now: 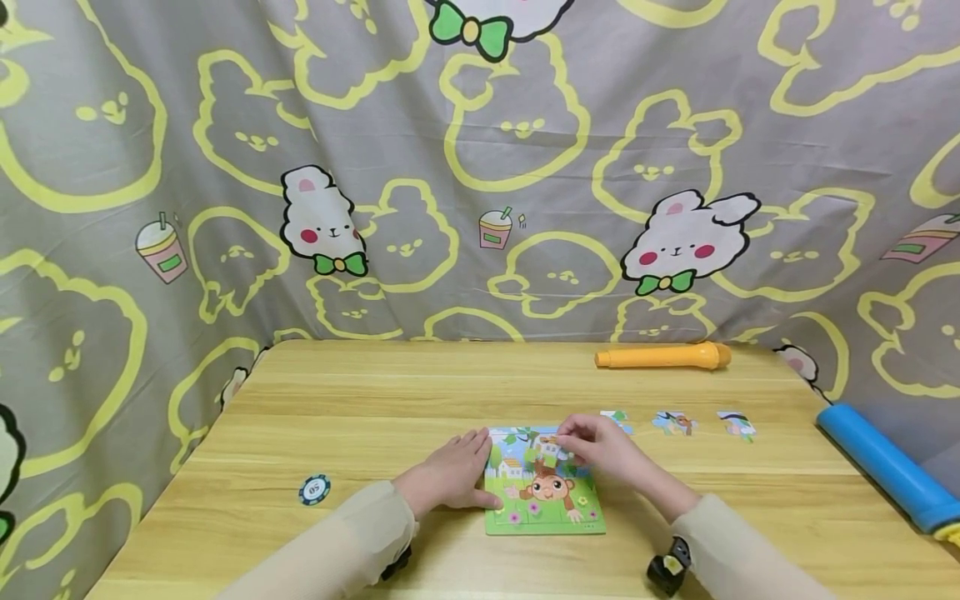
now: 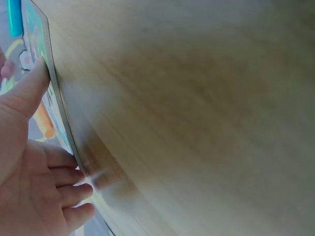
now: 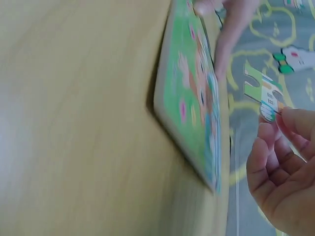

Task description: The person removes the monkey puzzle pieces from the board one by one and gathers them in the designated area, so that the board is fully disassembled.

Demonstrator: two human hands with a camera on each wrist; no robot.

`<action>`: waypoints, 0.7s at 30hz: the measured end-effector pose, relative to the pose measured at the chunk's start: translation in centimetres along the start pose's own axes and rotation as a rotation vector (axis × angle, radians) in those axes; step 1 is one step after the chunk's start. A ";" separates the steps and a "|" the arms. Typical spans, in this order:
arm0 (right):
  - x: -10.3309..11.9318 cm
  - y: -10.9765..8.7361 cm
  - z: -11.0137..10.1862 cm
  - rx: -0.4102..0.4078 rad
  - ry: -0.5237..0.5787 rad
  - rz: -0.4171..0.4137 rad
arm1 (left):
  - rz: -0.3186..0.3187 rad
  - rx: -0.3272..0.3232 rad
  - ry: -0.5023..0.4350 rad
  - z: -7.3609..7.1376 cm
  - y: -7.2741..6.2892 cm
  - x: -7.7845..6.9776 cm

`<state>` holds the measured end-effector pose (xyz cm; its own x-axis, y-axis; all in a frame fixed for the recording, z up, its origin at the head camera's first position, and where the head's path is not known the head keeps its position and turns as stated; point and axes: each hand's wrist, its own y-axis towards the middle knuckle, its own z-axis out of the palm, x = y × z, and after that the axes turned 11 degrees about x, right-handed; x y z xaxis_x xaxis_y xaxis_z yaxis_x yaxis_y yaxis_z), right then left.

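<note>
A jigsaw puzzle board (image 1: 540,517) with a monkey picture lies flat on the wooden table. My left hand (image 1: 453,471) rests along its left edge, thumb on the picture and fingers straight, as the left wrist view also shows. Above the upper part of the board, my right hand (image 1: 600,442) pinches a puzzle piece (image 3: 261,91) between thumb and fingertips. That piece shows a small house on green and is raised off the board. Part of the board's upper right is hidden behind the right hand and the piece.
Three loose puzzle pieces, among them a middle one (image 1: 675,423) and a right one (image 1: 737,425), lie beyond the right hand. An orange toy microphone (image 1: 663,357) lies at the back, a blue cylinder (image 1: 888,467) at the right edge, a poker chip (image 1: 314,489) at left.
</note>
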<state>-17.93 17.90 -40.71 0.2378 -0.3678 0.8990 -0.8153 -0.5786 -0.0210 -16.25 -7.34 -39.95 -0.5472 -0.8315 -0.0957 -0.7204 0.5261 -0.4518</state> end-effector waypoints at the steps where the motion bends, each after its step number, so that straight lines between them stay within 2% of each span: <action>1: -0.2 -0.3 -0.5 -0.004 -0.005 0.000 | 0.000 -0.002 -0.001 0.0 0.0 0.0; 11: -3.2 -4.3 -4.7 -0.046 -0.140 0.081 | -0.003 -0.004 -0.010 -0.1 0.1 0.0; 16: -4.3 -5.9 -6.1 -0.012 -0.202 0.125 | -0.005 -0.002 -0.006 0.1 0.2 0.0; 21: -5.1 -6.6 -6.7 0.010 -0.225 0.147 | -0.007 -0.001 -0.001 0.1 0.2 0.0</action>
<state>-17.30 28.47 -42.28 0.2293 -0.6008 0.7658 -0.8447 -0.5138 -0.1502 -16.33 -7.23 -40.16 -0.5415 -0.8355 -0.0930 -0.7250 0.5202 -0.4514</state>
